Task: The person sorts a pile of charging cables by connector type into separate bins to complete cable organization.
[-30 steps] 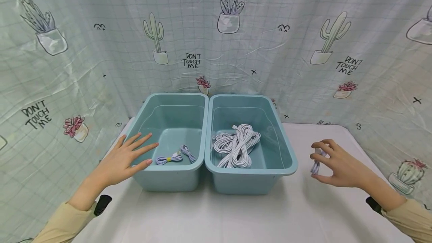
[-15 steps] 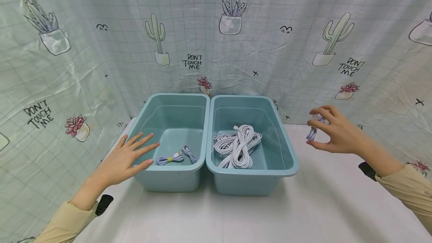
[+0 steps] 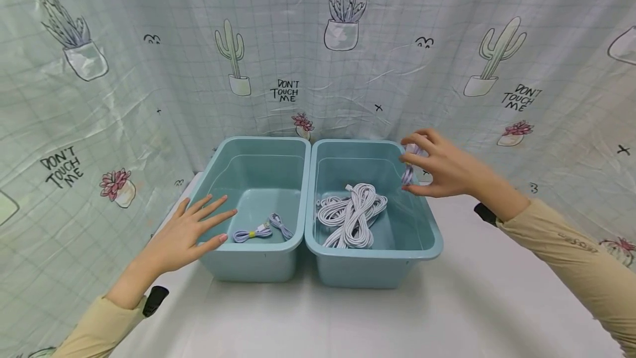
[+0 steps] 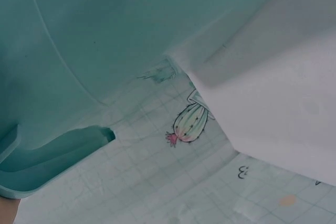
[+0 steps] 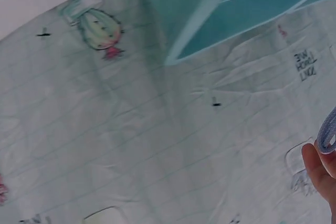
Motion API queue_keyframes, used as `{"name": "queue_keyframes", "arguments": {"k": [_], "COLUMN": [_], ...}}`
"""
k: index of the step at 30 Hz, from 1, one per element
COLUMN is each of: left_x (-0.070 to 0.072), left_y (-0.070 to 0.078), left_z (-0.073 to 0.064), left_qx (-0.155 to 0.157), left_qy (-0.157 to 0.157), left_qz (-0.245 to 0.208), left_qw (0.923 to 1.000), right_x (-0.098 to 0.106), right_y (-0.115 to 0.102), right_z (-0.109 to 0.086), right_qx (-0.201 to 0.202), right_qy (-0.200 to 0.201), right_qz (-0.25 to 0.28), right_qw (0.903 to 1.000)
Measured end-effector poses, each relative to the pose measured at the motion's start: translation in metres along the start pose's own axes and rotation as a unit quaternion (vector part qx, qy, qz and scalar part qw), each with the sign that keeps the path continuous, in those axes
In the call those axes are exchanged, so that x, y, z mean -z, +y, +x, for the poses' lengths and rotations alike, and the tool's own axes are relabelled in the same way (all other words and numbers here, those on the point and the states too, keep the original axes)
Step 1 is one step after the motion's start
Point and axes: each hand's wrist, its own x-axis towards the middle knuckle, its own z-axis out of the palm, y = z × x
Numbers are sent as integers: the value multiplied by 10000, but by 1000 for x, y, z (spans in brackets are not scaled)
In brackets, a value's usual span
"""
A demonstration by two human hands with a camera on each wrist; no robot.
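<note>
My right hand (image 3: 439, 167) pinches a small bundled lavender cable (image 3: 407, 174) between thumb and fingers, above the right rim of the right blue-green bin (image 3: 372, 253). At the edge of the right wrist view, a braided loop of that cable (image 5: 326, 139) shows by the fingertips. Fingers spread, my left hand (image 3: 186, 233) lies at the left side of the left bin (image 3: 248, 269). Inside that bin are a lavender cable (image 3: 243, 236) with a yellow tie and a second small bundled cable (image 3: 281, 227). Larger coiled white cables (image 3: 355, 214) lie in the right bin.
Both bins stand side by side on a white table (image 3: 298, 325). A patterned curtain (image 3: 298, 26) with printed cacti hangs behind and along the sides. Black wrist straps (image 3: 155, 300) sit at both sleeves.
My right hand has risen from the table's right side and moved left to the right bin's rim, carrying the lavender cable. The left hand has stayed in place.
</note>
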Motion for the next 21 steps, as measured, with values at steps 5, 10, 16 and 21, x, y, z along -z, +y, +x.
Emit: {"name": "queue_keyframes", "arguments": {"k": [5,10,16,21], "left_x": [1,1,0,-1], "left_y": [1,1,1,0], "left_z": [0,0,0,0], "left_qx": [17,28,-5,26], "left_qy": [-22,-86,-31,45], "left_qz": [-7,-4,-24,-22], "left_qw": [10000,10000,10000,10000], "right_x": [-7,-14,-23,-34], "right_y": [-3,-9,-17,-25], "right_z": [32,58,88,116], "right_qx": [249,433,543,646], "right_qy": [-131,-210,-234,-302], "right_qz": [78,141,183,232], "right_qw": [9996,9987,9981,9972]}}
